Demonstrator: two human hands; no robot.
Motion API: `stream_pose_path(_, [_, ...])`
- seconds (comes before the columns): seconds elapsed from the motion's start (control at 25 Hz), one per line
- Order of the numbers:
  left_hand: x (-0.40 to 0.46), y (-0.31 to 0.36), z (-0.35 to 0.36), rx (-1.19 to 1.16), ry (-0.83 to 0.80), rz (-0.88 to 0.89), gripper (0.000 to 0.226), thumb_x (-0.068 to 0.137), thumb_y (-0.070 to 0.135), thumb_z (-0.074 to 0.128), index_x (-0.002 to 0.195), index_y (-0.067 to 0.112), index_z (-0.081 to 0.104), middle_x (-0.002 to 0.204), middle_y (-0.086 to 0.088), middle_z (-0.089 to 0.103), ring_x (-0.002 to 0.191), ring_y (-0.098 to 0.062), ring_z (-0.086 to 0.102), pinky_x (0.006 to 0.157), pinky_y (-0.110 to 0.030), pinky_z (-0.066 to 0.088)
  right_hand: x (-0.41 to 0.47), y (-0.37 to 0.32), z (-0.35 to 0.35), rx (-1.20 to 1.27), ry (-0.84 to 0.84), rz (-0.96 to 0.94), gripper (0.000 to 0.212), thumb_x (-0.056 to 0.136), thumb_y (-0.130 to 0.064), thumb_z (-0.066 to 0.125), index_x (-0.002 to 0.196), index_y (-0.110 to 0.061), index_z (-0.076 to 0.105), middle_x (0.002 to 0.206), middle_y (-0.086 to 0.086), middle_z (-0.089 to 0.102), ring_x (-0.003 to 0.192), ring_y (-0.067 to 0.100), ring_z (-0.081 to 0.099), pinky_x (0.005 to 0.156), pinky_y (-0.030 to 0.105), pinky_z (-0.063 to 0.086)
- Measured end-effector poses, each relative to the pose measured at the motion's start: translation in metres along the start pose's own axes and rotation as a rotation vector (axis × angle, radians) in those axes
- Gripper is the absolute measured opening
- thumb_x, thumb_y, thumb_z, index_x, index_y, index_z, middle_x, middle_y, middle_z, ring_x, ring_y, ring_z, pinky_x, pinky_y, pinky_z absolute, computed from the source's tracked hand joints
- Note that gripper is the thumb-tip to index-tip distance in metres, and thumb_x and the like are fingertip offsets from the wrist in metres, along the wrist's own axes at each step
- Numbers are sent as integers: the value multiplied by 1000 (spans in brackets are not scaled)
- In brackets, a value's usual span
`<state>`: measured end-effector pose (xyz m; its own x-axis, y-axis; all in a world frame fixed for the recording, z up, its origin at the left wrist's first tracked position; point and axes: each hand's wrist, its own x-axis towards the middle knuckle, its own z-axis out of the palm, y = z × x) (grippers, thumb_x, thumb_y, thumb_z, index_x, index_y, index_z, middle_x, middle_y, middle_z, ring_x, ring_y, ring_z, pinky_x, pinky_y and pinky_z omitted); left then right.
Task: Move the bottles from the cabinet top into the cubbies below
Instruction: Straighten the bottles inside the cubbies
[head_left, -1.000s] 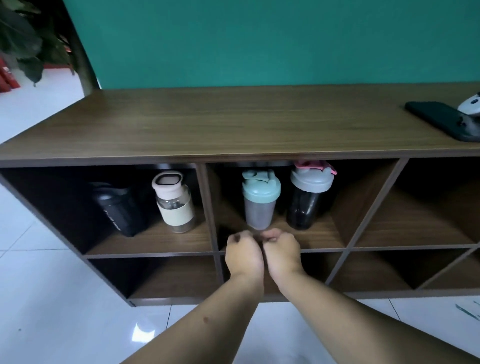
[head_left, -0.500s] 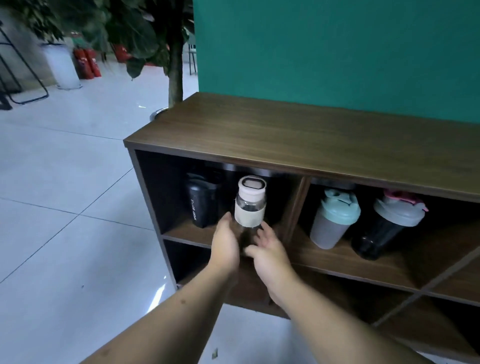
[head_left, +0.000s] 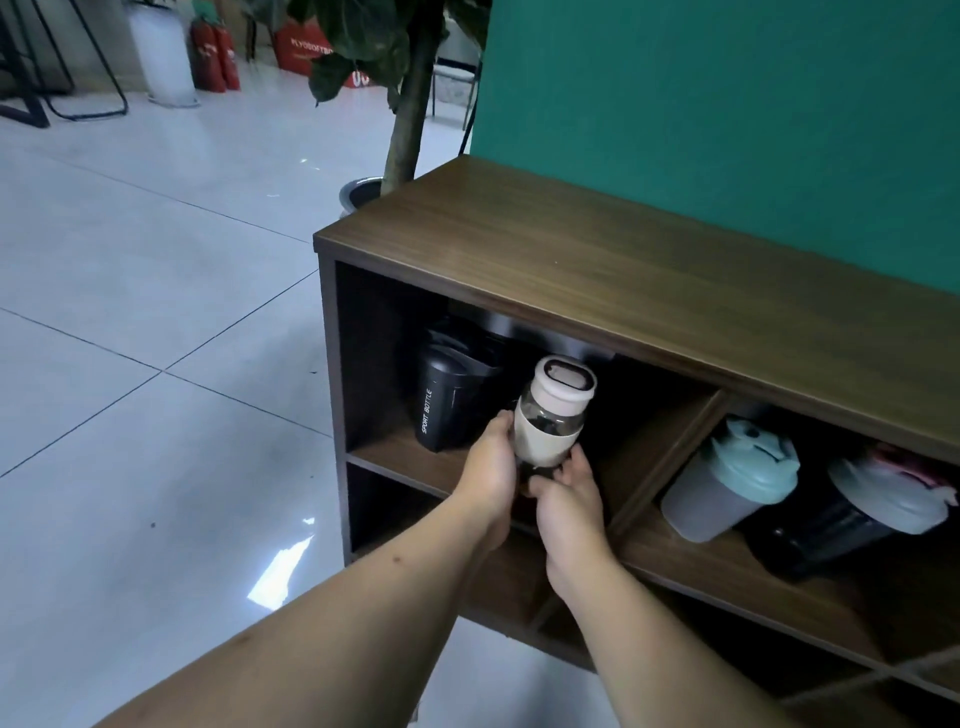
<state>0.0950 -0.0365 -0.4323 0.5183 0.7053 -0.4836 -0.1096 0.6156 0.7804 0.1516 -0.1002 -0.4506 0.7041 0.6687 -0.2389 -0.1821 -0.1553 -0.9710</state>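
A clear bottle with a cream sleeve and pale cap (head_left: 550, 415) stands at the front of the top-left cubby. My left hand (head_left: 491, 475) grips its left side and my right hand (head_left: 569, 499) holds its base from the right. Behind it in the same cubby stands a black sport bottle (head_left: 447, 402). The neighbouring cubby holds a grey shaker with a mint lid (head_left: 727, 483) and a dark shaker with a grey and pink lid (head_left: 857, 519). The wooden cabinet top (head_left: 649, 270) carries no bottles in the visible part.
A green wall (head_left: 727, 104) rises behind the cabinet. A potted tree (head_left: 400, 104) stands at the cabinet's left end. Pale tiled floor (head_left: 156, 364) spreads to the left. Lower cubbies (head_left: 395, 519) under the bottles look dark.
The view swung left toward the cabinet's end. Both hands went from closed fists before the middle cubby to the cream-sleeved bottle, which they now hold, and it tilts slightly.
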Motion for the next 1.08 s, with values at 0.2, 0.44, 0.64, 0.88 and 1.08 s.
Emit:
stream_pose_path(0.2, [-6,-10,-27,-54,196,99,26,101,36,51,88,21,68,96,0,75,99,-20,70,88,-37,54,-25,17,17,-144,319,22,39,84,4,61,118,-13,67,112,12,75,104,24,70,90,34,52])
stream_pose_path(0.44, [-13,10,-69,36,489,298,44,107,37,48,141,9,54,130,-13,68,121,-32,64,103,-39,47,-37,-14,84,121,-37,21,59,91,8,54,147,-9,46,150,12,50,136,20,50,104,27,39])
stream_pose_path(0.64, [25,19,-92,-102,233,262,53,101,55,44,147,34,60,144,6,68,138,-18,60,123,-41,39,-23,-12,90,58,-150,56,86,87,11,50,160,-20,16,168,10,18,153,17,20,109,27,26])
stream_pose_path(0.88, [25,18,-90,-191,158,252,31,112,37,38,122,37,67,110,19,80,117,-13,68,119,-39,45,-14,-8,97,64,-196,36,85,89,12,44,160,-24,14,168,8,19,154,16,20,115,32,26])
stream_pose_path(1.08, [22,19,-89,-176,159,216,30,114,39,37,107,38,66,75,31,81,107,-8,68,117,-39,44,-13,-4,95,22,-197,24,86,89,9,46,160,-28,14,167,6,23,152,15,25,103,27,34])
